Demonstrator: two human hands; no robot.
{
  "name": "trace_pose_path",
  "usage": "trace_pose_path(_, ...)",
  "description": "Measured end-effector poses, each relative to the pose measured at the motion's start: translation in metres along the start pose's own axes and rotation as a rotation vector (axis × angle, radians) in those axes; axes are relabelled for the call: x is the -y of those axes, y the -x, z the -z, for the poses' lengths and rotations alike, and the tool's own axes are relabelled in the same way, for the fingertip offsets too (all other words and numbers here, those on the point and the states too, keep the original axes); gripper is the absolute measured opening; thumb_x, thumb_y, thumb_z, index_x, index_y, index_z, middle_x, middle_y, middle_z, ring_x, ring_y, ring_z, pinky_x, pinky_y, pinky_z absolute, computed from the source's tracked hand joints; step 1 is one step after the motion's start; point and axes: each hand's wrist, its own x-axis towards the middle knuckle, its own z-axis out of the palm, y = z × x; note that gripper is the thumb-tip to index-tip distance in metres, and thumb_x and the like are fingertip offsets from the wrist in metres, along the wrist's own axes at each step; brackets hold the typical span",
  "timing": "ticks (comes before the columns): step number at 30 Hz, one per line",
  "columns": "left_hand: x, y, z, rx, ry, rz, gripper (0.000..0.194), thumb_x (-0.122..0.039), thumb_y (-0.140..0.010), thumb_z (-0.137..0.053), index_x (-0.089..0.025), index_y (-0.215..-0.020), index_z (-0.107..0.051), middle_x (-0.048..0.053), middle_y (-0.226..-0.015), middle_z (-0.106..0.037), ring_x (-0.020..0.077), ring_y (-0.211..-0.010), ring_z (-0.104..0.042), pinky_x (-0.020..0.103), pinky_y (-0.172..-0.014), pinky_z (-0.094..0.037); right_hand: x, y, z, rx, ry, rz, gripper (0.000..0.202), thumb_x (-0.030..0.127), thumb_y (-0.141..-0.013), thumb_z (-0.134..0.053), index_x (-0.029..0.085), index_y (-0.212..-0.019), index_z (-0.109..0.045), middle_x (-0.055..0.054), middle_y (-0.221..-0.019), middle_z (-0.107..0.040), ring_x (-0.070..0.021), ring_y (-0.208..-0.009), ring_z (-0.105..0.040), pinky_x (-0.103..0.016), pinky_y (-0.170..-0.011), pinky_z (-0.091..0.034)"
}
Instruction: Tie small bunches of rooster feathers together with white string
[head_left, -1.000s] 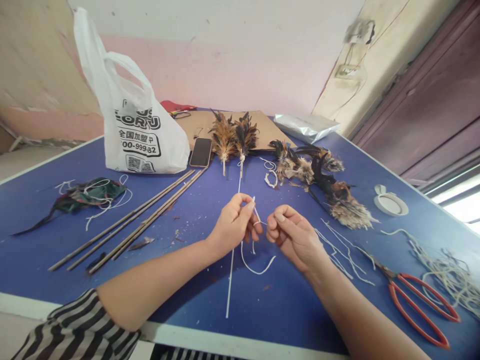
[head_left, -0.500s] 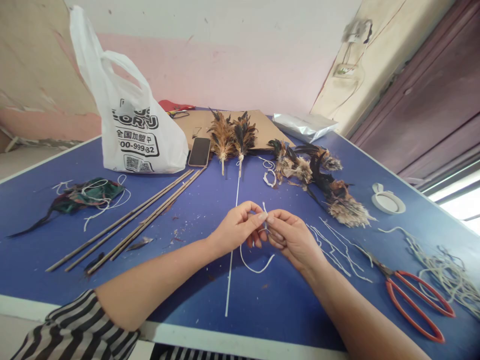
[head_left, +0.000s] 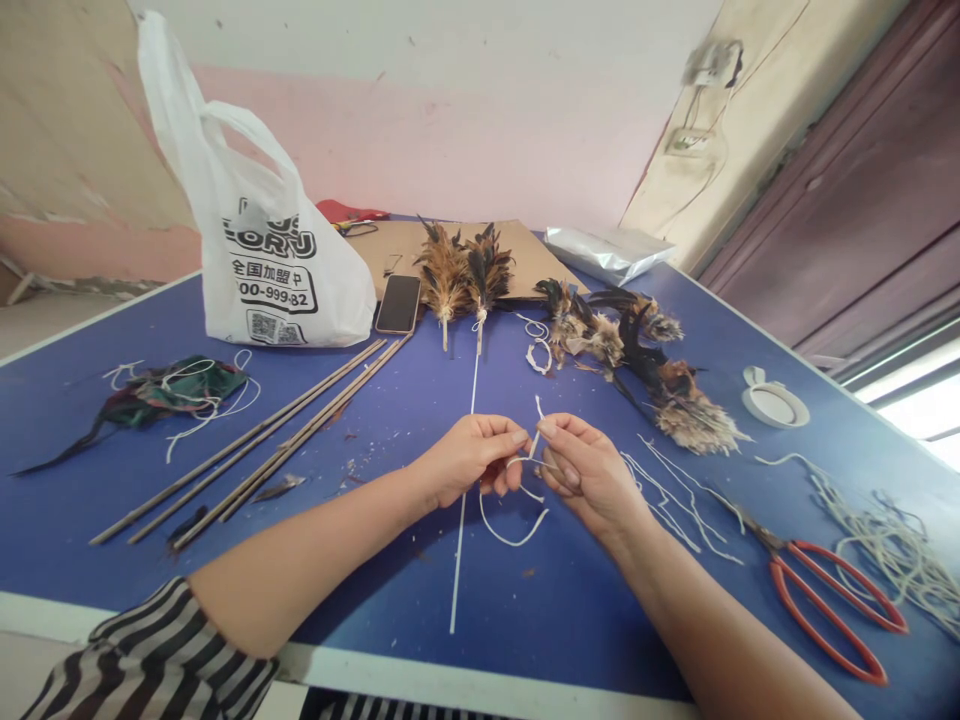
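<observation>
A thin white string (head_left: 514,543) runs between my two hands above the middle of the blue table, and its free part hangs in a curve below them. My left hand (head_left: 476,455) pinches it between thumb and curled fingers. On the other side, my right hand (head_left: 583,462) grips it too, with a short end sticking up above the thumb. The string crosses itself in the small gap between the hands; whether there is a knot I cannot tell. Beyond the hands lie two feather bundles (head_left: 445,280), tied to short light sticks.
Thin sticks (head_left: 285,440) and dark feathers with string (head_left: 176,388) lie left. A plastic bag (head_left: 289,270) and a phone (head_left: 398,304) stand behind. To the right are loose feathers (head_left: 686,395), cut strings (head_left: 671,495), red-handled scissors (head_left: 840,600), a tape roll (head_left: 775,403) and a string heap (head_left: 892,550).
My hands have moved slightly apart, the right one a little to the right. More of the string shows between them, including where it crosses.
</observation>
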Motion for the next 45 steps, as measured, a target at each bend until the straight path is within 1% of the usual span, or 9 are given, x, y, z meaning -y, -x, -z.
trace_pose_path(3,-0.001,0.000,0.000,-0.014,0.017,0.015,0.028,-0.042,-0.072,-0.057,-0.015,-0.075,-0.052,-0.003,-0.045,-0.054,0.0045,-0.034,-0.043,0.014,-0.033,-0.026,0.001,0.000,0.000,-0.004,0.007,-0.003,0.018,0.030,-0.067,-0.067,0.017,-0.068,-0.054,0.011,-0.031,-0.030,-0.0017,-0.029,-0.018,-0.017,-0.032,-0.017)
trace_pose_path(8,-0.003,0.002,-0.002,-0.083,-0.124,0.031,0.031,-0.039,-0.062,-0.068,-0.013,-0.073,-0.055,-0.003,-0.045,-0.053,0.0044,-0.035,-0.043,0.015,-0.036,-0.030,0.001,0.000,0.002,-0.004,0.009,-0.012,0.019,0.030,-0.068,-0.067,0.018,-0.070,-0.053,0.011,-0.033,-0.030,-0.0020,-0.031,-0.019,-0.016,-0.033,-0.016)
trace_pose_path(13,-0.004,0.001,0.000,-0.124,-0.115,-0.007,0.030,-0.040,-0.063,-0.066,-0.013,-0.068,-0.055,-0.004,-0.044,-0.050,0.0031,-0.035,-0.039,0.015,-0.037,-0.028,0.004,0.000,0.005,0.054,0.011,-0.003,0.015,0.031,-0.073,-0.062,0.017,-0.073,-0.056,0.008,-0.040,-0.039,-0.0031,-0.035,-0.026,-0.018,-0.036,-0.022)
trace_pose_path(18,-0.003,0.000,0.002,-0.161,-0.085,-0.012,0.033,-0.042,-0.062,-0.067,-0.013,-0.069,-0.054,-0.004,-0.043,-0.049,0.0027,-0.034,-0.037,0.015,-0.036,-0.026,0.011,-0.001,0.010,0.029,-0.008,0.029,0.025,0.039,-0.075,-0.057,0.016,-0.085,-0.060,0.003,-0.049,-0.050,-0.0060,-0.038,-0.036,-0.022,-0.040,-0.032)
trace_pose_path(22,-0.003,0.000,0.004,-0.160,-0.080,-0.021,0.032,-0.042,-0.063,-0.066,-0.014,-0.071,-0.055,-0.004,-0.043,-0.049,0.0029,-0.034,-0.037,0.015,-0.036,-0.024,0.016,-0.002,0.013,0.040,-0.025,0.019,0.030,0.043,-0.076,-0.055,0.015,-0.087,-0.060,0.001,-0.054,-0.054,-0.0072,-0.041,-0.041,-0.023,-0.043,-0.037)
trace_pose_path(27,-0.003,-0.001,0.005,-0.165,-0.076,-0.042,0.032,-0.043,-0.064,-0.065,-0.013,-0.071,-0.056,-0.004,-0.044,-0.049,0.0029,-0.035,-0.037,0.015,-0.036,-0.025,0.018,-0.002,0.016,0.050,0.004,0.035,0.030,0.044,-0.077,-0.053,0.017,-0.088,-0.060,0.001,-0.056,-0.055,-0.0085,-0.045,-0.044,-0.024,-0.047,-0.039)
trace_pose_path(32,-0.004,0.000,0.004,-0.180,-0.084,-0.050,0.032,-0.043,-0.063,-0.065,-0.013,-0.071,-0.056,-0.005,-0.044,-0.048,0.0031,-0.036,-0.037,0.016,-0.037,-0.025,0.020,0.001,0.015,0.036,0.071,0.084,0.031,0.045,-0.076,-0.053,0.018,-0.090,-0.060,0.000,-0.058,-0.055,-0.0095,-0.047,-0.045,-0.024,-0.048,-0.039)
trace_pose_path(39,-0.005,0.000,0.005,-0.183,-0.075,-0.081,0.031,-0.042,-0.063,-0.066,-0.014,-0.072,-0.057,-0.005,-0.044,-0.047,0.0033,-0.037,-0.037,0.015,-0.037,-0.024,0.023,0.007,0.011,0.064,0.154,0.181,0.034,0.048,-0.077,-0.050,0.020,-0.094,-0.060,-0.003,-0.063,-0.059,-0.0131,-0.051,-0.049,-0.028,-0.051,-0.042)
trace_pose_path(45,-0.006,0.001,0.006,-0.159,-0.132,-0.160,0.029,-0.040,-0.066,-0.065,-0.013,-0.073,-0.058,-0.004,-0.044,-0.049,0.0033,-0.037,-0.037,0.015,-0.037,-0.025,0.026,0.012,0.009,0.096,0.197,0.273,0.038,0.050,-0.078,-0.048,0.020,-0.097,-0.059,-0.005,-0.063,-0.060,-0.0151,-0.055,-0.052,-0.029,-0.053,-0.043)
